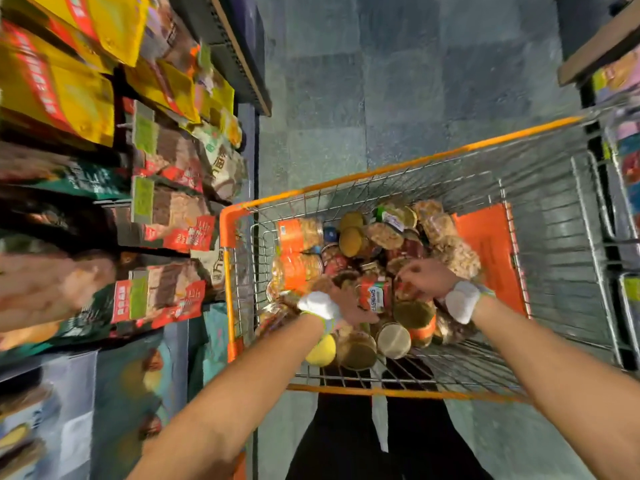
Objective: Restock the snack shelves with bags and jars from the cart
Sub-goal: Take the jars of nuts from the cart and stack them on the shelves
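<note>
The floor is made of grey-green square tiles, and there is a wide open stretch of it past the far edge of the cart. On the left stand tall shelves packed with shiny yellow bags and brown bags with red labels. Their corners stick out close to the cart's left edge. Another shelf stands close on the right.

The cart is made of thin silver wire with a bright orange rim. An orange plastic flap lies against its right side. The right half of the cart's bottom is bare wire.

The jars lie in a jumbled pile in the left and middle part of the cart. They are round and see-through, with nuts and snacks inside. Some have orange labels, and some show flat gold lids. One jar with a red label sits near the near edge. A round yellow thing lies by the near left corner.

Both bare arms reach over the near edge. The left hand lies on the pile just beside the red-label jar, with its fingers looking mostly straight, but it is blurry. The right hand is over the middle of the pile with bent fingers. I cannot tell if it holds a jar. Each wrist has a white band.
</note>
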### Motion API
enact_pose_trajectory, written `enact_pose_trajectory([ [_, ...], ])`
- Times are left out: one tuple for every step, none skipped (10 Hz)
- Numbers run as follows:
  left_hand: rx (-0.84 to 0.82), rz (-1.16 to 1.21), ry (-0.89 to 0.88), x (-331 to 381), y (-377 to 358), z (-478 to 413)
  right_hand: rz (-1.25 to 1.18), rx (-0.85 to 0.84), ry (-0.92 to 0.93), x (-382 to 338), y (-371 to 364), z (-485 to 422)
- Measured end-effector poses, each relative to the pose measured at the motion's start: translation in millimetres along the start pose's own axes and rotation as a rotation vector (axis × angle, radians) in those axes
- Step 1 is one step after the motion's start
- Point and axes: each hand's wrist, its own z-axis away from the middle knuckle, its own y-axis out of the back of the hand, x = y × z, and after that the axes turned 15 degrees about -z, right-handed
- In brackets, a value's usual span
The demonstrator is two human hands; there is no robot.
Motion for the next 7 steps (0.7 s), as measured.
enact_pose_trajectory([
  [-0.004,0.019,0.06,17,-6,-2,-0.039,0.011,-0.006,10,13,-7],
  [0.127,0.154,0.173,26,-31,-10,-0.111,0.038,-0.008,16,22,-7],
  [0.084,0.269,0.167,26,-43,-13,-0.077,0.065,0.016,20,28,-10],
  [0.123,0.284,0.149,20,-46,-12,-0.071,0.054,0.004,16,38,-13],
  [0.279,0.266,0.279,39,-11,-10,-0.097,0.057,-0.011,10,56,-18],
  [0.42,0.227,0.268,42,16,-14,-0.115,0.087,0.007,3,66,-15],
  [0.485,0.206,0.346,44,45,-12,-0.117,0.112,0.037,-3,73,-14],
])
